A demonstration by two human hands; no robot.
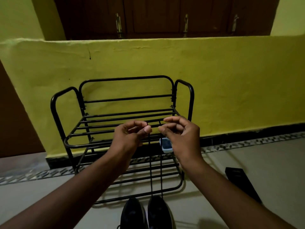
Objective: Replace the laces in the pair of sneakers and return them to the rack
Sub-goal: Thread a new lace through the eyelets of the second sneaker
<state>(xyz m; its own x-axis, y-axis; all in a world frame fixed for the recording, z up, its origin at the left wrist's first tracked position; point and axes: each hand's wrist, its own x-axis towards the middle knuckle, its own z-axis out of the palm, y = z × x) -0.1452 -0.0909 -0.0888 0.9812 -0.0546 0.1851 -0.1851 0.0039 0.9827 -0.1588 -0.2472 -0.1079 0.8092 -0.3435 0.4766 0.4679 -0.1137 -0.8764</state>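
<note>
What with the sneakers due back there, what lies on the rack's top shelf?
Nothing shows on the visible bars of the top shelf. The left hand and right hand, pinching the black lace, cover part of its front.

No legible text, labels or numbers.

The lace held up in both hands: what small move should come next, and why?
Probably lower both ends and cross them for the next holes. The left hand and right hand each pinch one end of the black lace, both strands run straight down into the right-side sneaker, and the ends look level.
</note>
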